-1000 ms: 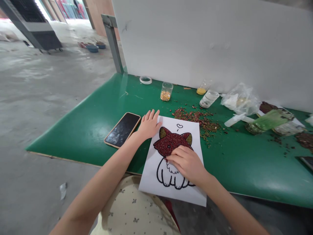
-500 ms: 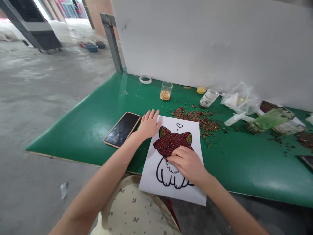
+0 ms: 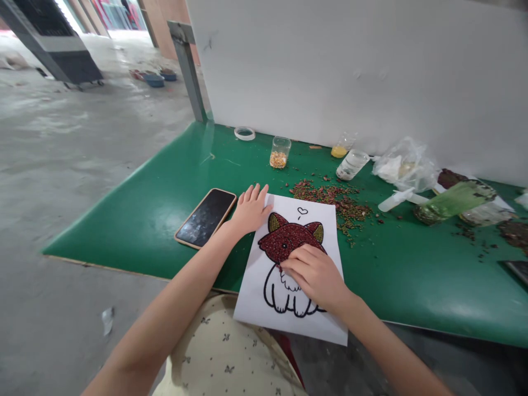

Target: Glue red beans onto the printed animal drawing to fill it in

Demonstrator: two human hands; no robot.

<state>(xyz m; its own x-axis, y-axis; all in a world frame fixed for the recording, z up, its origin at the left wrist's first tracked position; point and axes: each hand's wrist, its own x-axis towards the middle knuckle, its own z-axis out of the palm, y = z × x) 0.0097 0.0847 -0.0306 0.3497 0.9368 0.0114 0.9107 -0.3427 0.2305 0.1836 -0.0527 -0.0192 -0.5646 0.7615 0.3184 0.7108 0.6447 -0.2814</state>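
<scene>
A white sheet (image 3: 252, 291) with a black outline drawing of a fox-like animal lies over the table's near edge. Its head (image 3: 273, 242) is covered in dark red beans or seeds, with greenish ones inside the ears; the body is bare paper. My left hand (image 3: 251, 209) lies flat, fingers spread, at the sheet's upper left corner. Over the chin of the drawing, my right hand (image 3: 315, 275) has its fingers pinched together against the paper. What sits between those fingertips is hidden. Beyond the sheet spreads a pile of mixed red and green beans (image 3: 330, 198).
A phone (image 3: 206, 217) lies left of my left hand. Farther back stand a cup of corn kernels (image 3: 279, 154), a ring-shaped lid (image 3: 245, 133) and a tipped clear cup (image 3: 352, 165). To the right are a plastic bag (image 3: 406, 165), a white tube (image 3: 396, 199) and a green-tinted container (image 3: 456, 202).
My right hand shifts very slightly over the chin of the drawing, still pinched. My left hand stays where it was on the sheet.
</scene>
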